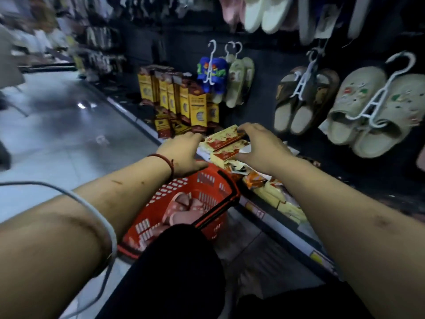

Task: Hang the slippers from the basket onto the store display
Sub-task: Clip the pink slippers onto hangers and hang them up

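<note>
Two hands over low shelf (271, 217): right hand (259, 145) grips yellow packet (226, 137); left hand (181, 153) grip unclear; red basket (181, 187) on tiled floor (69, 139).

Low shelf (287, 229), yellow-red packets (224, 137) flat on it; red basket (184, 187) on grey floor (69, 139)

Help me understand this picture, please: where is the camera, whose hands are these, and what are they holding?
There is no machine: a person wears one wide-angle camera on the head, looking down at their own bare arms. The right hand grips a stack of yellow-and-red packets on the shelf edge; the left hand seems to touch its other side, fingers mostly hidden. Below stands a red basket with pink slippers inside. On the dark display wall, beige slippers hang from white hangers.
</note>
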